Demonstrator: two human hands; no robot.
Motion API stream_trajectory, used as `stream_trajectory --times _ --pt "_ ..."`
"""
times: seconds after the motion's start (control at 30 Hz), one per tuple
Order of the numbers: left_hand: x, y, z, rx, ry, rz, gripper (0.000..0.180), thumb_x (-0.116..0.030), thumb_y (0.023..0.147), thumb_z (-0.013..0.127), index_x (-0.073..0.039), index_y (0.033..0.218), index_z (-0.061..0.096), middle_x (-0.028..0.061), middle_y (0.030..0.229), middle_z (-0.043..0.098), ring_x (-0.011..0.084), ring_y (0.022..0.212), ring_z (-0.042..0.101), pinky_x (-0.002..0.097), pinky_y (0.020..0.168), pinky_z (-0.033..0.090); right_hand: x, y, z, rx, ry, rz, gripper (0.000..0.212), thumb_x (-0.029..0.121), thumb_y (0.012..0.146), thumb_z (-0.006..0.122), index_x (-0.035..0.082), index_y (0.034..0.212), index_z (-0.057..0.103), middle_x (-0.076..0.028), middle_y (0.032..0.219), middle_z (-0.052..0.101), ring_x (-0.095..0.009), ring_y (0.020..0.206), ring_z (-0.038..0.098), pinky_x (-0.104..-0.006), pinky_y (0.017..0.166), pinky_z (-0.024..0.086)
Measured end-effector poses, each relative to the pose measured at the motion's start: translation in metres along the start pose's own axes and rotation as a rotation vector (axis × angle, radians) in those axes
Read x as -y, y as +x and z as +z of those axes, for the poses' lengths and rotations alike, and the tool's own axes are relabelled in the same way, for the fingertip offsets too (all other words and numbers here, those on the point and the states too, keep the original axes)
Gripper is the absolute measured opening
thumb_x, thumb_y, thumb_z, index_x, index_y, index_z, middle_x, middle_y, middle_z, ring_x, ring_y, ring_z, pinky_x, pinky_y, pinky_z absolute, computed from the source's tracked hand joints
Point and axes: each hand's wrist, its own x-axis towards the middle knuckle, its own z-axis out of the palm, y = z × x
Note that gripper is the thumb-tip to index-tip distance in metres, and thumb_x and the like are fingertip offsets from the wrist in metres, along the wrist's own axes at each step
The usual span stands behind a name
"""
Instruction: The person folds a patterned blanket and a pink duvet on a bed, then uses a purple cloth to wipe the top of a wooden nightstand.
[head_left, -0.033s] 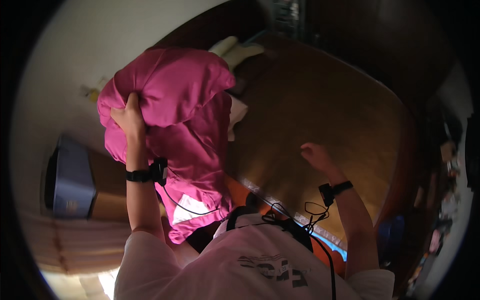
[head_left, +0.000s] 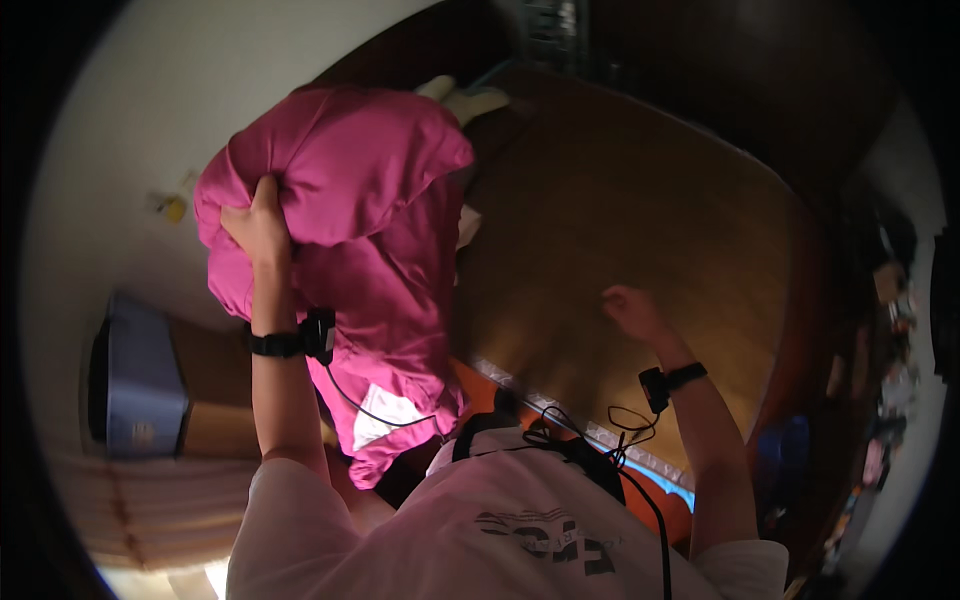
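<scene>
My left hand [head_left: 258,222] is closed on the upper left part of a puffy, glossy pink quilt [head_left: 345,160]. Its thumb lies over the fabric, while the other fingertips are hidden in the folds. The quilt hangs bunched and folded from that hand down toward my body, with a white patch [head_left: 385,415] near its lower end. My right hand [head_left: 632,310] is held apart from the quilt, over the brown mat [head_left: 640,210] of a bed. Its fingers are curled in, and I see nothing in them.
Pale, soft-looking things [head_left: 470,102] lie at the bed's far end, behind the quilt. On the left stands a box with a blue-grey side [head_left: 145,380], near the wall [head_left: 110,190]. Black cables [head_left: 630,425] hang between my wrist straps and my shirt. Assorted objects line the right side.
The view has shifted slightly, so the bed and wall sit a little differently behind the quilt. My left hand keeps its hold, and my right hand stays curled in nearly the same place.
</scene>
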Motion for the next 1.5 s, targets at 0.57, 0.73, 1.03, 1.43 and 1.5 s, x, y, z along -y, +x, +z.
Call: stream_trajectory --times 0.57,0.73,1.03,1.43,1.5 --pt "-0.001 -0.281 0.271 1.478 -0.338 -0.292 0.061 -0.028 0.070 0.071 0.004 0.118 0.054 0.0238 0.115 0.059 0.0340 0.103 0.059 0.0393 0.091 0.046 0.013 -0.213 -0.037 -0.368 -0.162 0.760 0.026 0.014 0.084 0.063 0.003 0.107 0.063 -0.015 0.090 0.070 -0.024 0.082 0.068 -0.0324 0.073 0.053" --pt "0.044 -0.372 0.258 1.870 -0.441 -0.059 0.062 -0.016 0.071 0.070 0.004 0.126 0.049 0.0260 0.122 0.054 0.0341 0.114 0.054 0.0375 0.094 0.045 -0.021 -0.233 -0.034 -0.343 -0.199 0.853 0.027 0.016 0.084 0.063 0.005 0.108 0.063 -0.015 0.090 0.069 -0.024 0.082 0.067 -0.0334 0.073 0.053" --pt "0.253 -0.453 0.156 1.735 0.200 -0.452 0.063 -0.025 0.075 0.065 -0.002 0.130 0.044 0.0245 0.118 0.054 0.0375 0.111 0.054 0.0412 0.093 0.044 -0.128 -0.146 0.022 -0.111 -0.145 0.731 0.040 0.020 0.081 0.063 0.006 0.118 0.057 -0.015 0.103 0.066 -0.025 0.093 0.065 -0.0349 0.083 0.051" --pt "0.362 -0.519 -0.009 1.450 0.855 -1.004 0.074 -0.026 0.074 0.070 0.000 0.134 0.036 0.0253 0.116 0.059 0.0367 0.109 0.057 0.0410 0.094 0.045 -0.222 0.030 0.106 0.081 -0.778 0.338 0.092 0.021 0.063 0.079 0.016 0.141 0.030 -0.015 0.136 0.039 -0.036 0.125 0.039 -0.0454 0.098 0.039" --pt "0.371 -0.537 -0.020 1.432 0.869 -1.096 0.074 -0.027 0.074 0.071 0.001 0.134 0.036 0.0256 0.117 0.058 0.0356 0.109 0.057 0.0402 0.094 0.045 -0.236 0.048 0.118 0.097 -0.917 0.221 0.101 0.020 0.061 0.081 0.016 0.144 0.024 -0.015 0.140 0.036 -0.035 0.128 0.035 -0.0476 0.104 0.031"
